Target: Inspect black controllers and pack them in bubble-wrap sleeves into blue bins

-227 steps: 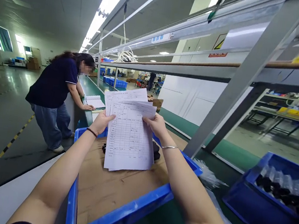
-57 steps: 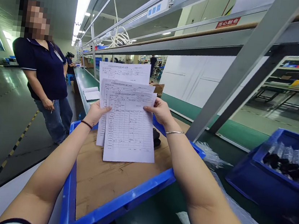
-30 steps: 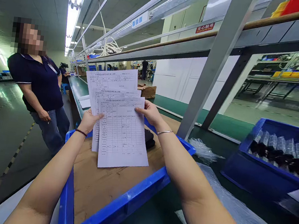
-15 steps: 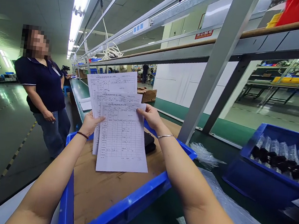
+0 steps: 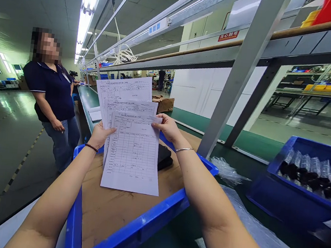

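Three overlapping printed sheets with tables are spread like a fan above a blue bin lined with brown cardboard. My left hand pinches their left edge, thumb on top and fingers hidden behind. At the upper right corner of the front sheet, my right hand grips the paper between thumb and fingers. A black object lies in the bin, partly hidden behind the sheets.
A person in a dark shirt stands at the left. On the green bench, clear plastic wrap and a blue bin of wrapped parts lie right. A metal post rises behind my right hand.
The front sheet's lower end has swung slightly left. Both hands keep their hold. The person at the left appears a little farther right in the view.
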{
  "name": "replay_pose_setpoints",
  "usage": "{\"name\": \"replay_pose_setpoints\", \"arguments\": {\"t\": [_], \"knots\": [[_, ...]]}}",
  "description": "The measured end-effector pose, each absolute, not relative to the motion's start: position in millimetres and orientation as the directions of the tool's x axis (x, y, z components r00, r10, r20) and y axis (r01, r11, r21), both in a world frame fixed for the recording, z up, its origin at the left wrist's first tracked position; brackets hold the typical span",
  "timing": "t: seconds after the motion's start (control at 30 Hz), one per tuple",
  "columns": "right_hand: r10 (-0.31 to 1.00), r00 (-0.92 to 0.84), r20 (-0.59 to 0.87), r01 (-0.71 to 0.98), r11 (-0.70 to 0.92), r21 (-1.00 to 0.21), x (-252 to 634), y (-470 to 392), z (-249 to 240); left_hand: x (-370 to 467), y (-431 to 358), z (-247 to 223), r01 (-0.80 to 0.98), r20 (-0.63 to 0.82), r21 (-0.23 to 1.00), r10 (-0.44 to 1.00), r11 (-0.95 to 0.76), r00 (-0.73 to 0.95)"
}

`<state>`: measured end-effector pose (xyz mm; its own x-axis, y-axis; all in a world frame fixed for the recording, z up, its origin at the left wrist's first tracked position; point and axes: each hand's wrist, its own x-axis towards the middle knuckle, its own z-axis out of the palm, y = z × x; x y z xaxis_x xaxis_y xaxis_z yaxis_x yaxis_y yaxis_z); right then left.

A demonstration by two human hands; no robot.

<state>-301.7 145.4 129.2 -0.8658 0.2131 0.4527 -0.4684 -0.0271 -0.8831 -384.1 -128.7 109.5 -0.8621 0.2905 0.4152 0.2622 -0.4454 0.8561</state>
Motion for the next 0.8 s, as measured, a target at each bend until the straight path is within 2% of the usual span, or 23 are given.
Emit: {"name": "replay_pose_setpoints", "arguments": {"t": [0.13,0.3,0.5,0.8], "knots": [[0.215,-0.871,0.443,-0.458,-0.023,-0.889,-297.0,141.5,132.3,-384.4,-128.9,109.6,0.260,0.420,0.854,0.303,-0.451,-0.856],[0.293,-0.832,0.471,-0.485,0.027,-0.874,-295.8,138.9,135.6,-384.1,-129.0,109.4,0.238,0.411,0.866,0.357,-0.439,-0.839],[0.353,-0.802,0.482,-0.513,0.008,-0.858,-298.7,139.0,136.8,-383.1,-129.6,108.4,0.208,0.388,0.892,0.445,-0.401,-0.807],[0.441,-0.757,0.483,-0.535,0.007,-0.845,-304.0,141.7,135.2,-382.6,-129.9,108.7,0.197,0.378,0.901,0.477,-0.387,-0.794]]}}
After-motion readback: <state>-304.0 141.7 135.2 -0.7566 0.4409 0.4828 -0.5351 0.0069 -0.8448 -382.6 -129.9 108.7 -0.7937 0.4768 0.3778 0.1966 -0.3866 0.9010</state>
